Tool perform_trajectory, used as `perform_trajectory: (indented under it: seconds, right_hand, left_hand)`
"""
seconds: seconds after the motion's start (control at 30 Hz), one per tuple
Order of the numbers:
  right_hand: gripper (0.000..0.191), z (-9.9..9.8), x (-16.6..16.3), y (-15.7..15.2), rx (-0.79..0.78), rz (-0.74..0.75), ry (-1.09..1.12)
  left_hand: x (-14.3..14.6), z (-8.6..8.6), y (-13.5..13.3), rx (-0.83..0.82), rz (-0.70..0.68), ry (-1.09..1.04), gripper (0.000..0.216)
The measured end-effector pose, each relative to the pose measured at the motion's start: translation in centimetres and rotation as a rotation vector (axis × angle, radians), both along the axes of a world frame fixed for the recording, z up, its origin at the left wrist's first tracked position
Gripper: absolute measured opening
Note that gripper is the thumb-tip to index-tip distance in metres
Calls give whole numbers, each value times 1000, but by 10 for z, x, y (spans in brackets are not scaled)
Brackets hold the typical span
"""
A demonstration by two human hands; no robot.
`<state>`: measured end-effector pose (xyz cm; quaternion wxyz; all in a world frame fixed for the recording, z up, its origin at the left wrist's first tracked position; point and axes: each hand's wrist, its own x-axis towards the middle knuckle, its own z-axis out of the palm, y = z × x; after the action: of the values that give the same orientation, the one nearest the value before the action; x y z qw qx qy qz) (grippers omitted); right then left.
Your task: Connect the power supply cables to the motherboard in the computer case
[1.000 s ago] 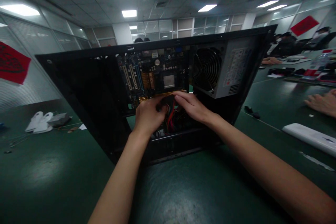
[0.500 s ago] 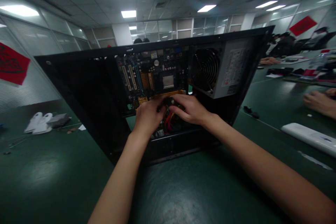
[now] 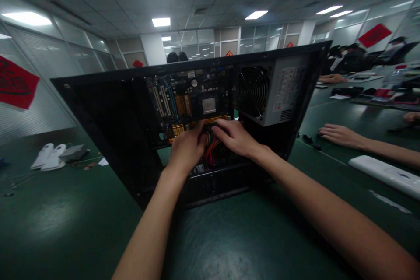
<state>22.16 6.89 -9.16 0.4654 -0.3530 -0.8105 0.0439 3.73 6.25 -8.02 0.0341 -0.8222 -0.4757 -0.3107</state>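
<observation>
A black computer case (image 3: 98, 118) stands open towards me on a green table. Inside it are a motherboard (image 3: 197, 100) with slots and a pale square chip, and a grey power supply (image 3: 285, 92) with a round fan grille. My left hand (image 3: 186, 146) is closed at the board's lower edge, fingers bent inwards. My right hand (image 3: 238, 138) meets it there, thumb and forefinger pinched close to a small dark part that I cannot make out. A bundle of red, yellow and pink cables (image 3: 211, 153) hangs just below the fingers.
On the right, another person's hand (image 3: 341, 135) lies on the table near a white power strip (image 3: 387, 173) and small black pieces (image 3: 310, 140). Left of the case are white items (image 3: 52, 156) and a grey block (image 3: 72, 153). Red paper decorations hang around the room.
My hands stay at the board's lower edge, fingers slightly shifted; the dark part between them shows less. The view has shifted a little. The other person's hand has reached further left over the table.
</observation>
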Motion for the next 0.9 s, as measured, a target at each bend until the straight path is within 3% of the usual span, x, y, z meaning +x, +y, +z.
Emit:
perform_trajectory:
  seconds: [0.27,0.47,0.6,0.67,0.9]
  right_hand:
    - [28,-1,2,8,-428,201,321]
    - [28,3,1,5,-470,250,360]
    - [28,4,0,4,-521,310,349]
    - [29,4,0,4,-530,316,341]
    - [29,2,1,5,-468,256,382]
  left_hand:
    - [3,0,-3,-147,-252,-325,51]
    - [2,-3,0,-289,-400,-514,53]
    - [3,-6,0,-553,-491,-749,47]
    - [4,-6,-1,-636,-494,-832,43]
    - [-2,-2,-1,-643,-321,-944,29]
